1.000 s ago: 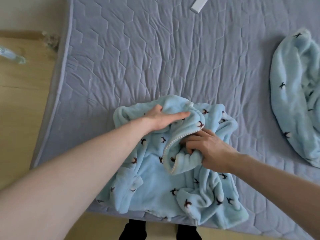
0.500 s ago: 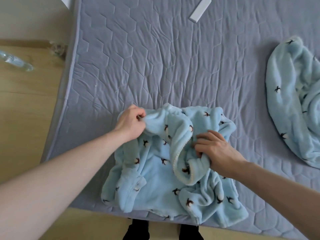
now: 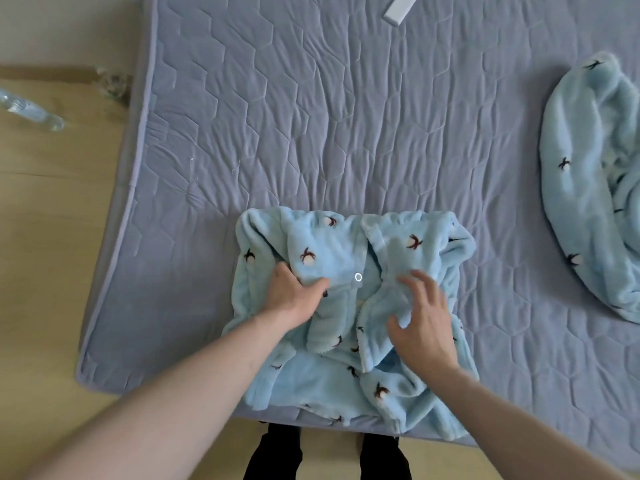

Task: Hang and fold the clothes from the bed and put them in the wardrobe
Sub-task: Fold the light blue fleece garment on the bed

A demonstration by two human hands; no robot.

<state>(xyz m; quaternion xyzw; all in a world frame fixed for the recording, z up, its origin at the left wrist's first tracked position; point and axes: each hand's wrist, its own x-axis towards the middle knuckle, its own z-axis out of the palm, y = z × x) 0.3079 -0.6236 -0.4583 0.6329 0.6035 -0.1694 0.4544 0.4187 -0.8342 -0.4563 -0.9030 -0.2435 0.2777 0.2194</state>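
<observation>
Item: light-blue fleece pyjama top with small dark-and-white motifs, lying partly folded at the near edge of the bed, on its grey quilted cover, front upward. Its placket, with one white snap showing, runs roughly from the near edge toward the far side, so the long axis lies front to back; the neatly folded end points away from the person, while the loose, bunched end points toward the person and hangs slightly past the mattress edge. Left hand: thumb and fingers curled into the fleece at the left of the placket, pinching a fold. Right hand: fingers spread apart and slightly bent, resting on or just above the right panel, gripping nothing. Risks, as judged: thick fleece is springy, so the panels may reopen once pressure lifts; the overhanging end may drag the bundle off the bed onto the wooden floor; uneven halves would give a lopsided fold. Second item: matching blue fleece garment, crumpled, well apart at the right edge of the bed, untouched.
</observation>
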